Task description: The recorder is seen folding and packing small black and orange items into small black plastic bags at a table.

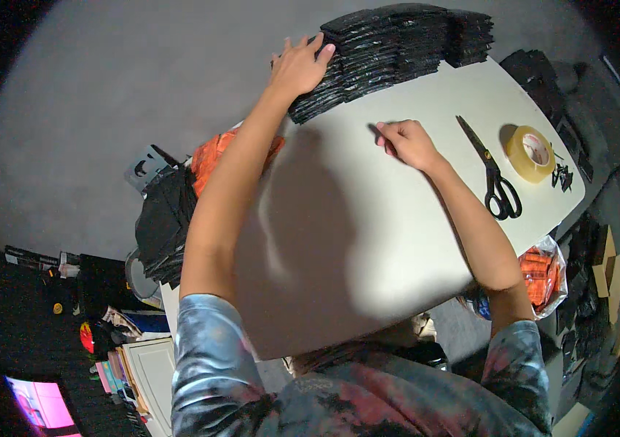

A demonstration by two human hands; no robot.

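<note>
Rows of folded black plastic bags [390, 54] lie overlapping along the far edge of the white table [397, 240]. My left hand [301, 64] is stretched out over the left end of these bags, touching them with its fingers spread. My right hand [408, 144] hovers above or rests on the table near its middle, the fingers curled in and nothing visible between them. To its right lie black-handled scissors [490, 171], closed, with the blades pointing away from me. Beyond the scissors is a roll of clear yellowish tape [530, 154].
Small black scraps [562, 176] lie beside the tape. Orange packs [211, 154] and a black bag pile [164, 222] are at the left edge. Below the right edge sits a clear bag of orange packs [541, 277]. A white cabinet [151, 379] stands at the lower left.
</note>
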